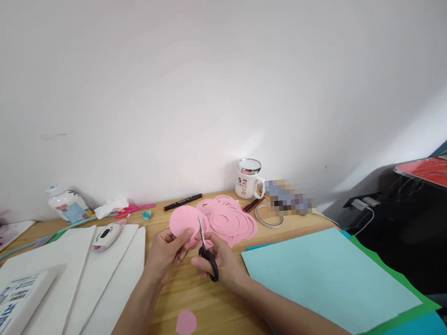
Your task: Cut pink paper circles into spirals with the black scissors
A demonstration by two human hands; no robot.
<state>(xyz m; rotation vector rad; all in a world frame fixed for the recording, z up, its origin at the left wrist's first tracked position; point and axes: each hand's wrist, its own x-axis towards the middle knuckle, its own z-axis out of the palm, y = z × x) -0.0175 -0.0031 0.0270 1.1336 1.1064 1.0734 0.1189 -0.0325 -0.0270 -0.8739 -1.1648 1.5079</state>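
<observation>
My left hand (167, 251) pinches a pink paper disc (185, 220) held up above the wooden desk (216, 314). Black-handled scissors (206, 252) are gripped in my right hand (221, 261), blades pointing up into the disc's edge. Just behind lies a pile of pink paper circles and rings (230, 220). A small pink offcut (186, 323) rests on the desk near me.
White boards (78, 295) lie at left with a small pink-and-white device (106, 236) on them. Light blue, green and blue sheets (327, 278) lie at right. A white mug (248, 179), a black marker (182, 202), a bottle (65, 203), pink scissors (133, 210) and a tape ring (267, 217) stand by the wall.
</observation>
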